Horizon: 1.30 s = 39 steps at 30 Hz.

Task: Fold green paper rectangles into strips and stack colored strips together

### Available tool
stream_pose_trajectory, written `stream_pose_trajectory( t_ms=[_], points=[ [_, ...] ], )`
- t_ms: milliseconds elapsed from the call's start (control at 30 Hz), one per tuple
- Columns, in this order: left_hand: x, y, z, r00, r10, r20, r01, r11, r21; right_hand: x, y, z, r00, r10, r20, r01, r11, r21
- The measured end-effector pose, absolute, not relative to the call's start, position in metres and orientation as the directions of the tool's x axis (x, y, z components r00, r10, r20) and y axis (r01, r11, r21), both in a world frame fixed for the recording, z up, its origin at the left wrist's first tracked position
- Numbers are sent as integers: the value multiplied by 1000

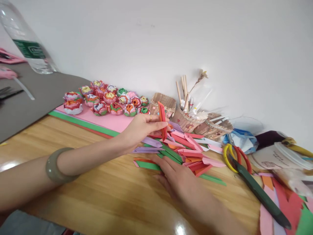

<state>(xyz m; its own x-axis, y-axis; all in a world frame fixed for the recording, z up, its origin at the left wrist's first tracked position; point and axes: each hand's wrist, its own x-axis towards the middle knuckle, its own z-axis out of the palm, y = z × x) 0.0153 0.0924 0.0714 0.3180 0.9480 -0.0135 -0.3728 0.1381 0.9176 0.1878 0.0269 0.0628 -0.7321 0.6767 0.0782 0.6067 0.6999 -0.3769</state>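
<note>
My left hand (144,129) is raised over the paper pile, pinching an upright red folded paper strip (162,120) between thumb and fingers. Below it lies a heap of folded paper strips (193,142) in pink, red, purple, white and green. My right hand (177,178) is low at the near side of the heap, its fingers stretched out and apart. Its fingertips are by a green folded strip (148,164) with an orange edge; whether they touch it I cannot tell.
Several paper flowers (110,98) stand on pink sheets (117,122) at the back. Corrugated cardboard baskets (188,119), one holding sticks, line the wall. To the right are scissors (230,156), a dark green tool (261,192), a white tub (271,156) and paper scraps (288,202). A bottle (29,49) stands back left.
</note>
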Motion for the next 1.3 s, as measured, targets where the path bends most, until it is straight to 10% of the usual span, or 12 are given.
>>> stream_pose_trajectory(
  t_ms=[367,1300],
  points=[
    [15,93,72,303,953,-7,-398,133,908,184,27,36,-752,397,526,523,845,110],
    [15,93,70,324,946,-6,-367,131,921,183,37,18,-678,585,445,685,722,95]
  ],
)
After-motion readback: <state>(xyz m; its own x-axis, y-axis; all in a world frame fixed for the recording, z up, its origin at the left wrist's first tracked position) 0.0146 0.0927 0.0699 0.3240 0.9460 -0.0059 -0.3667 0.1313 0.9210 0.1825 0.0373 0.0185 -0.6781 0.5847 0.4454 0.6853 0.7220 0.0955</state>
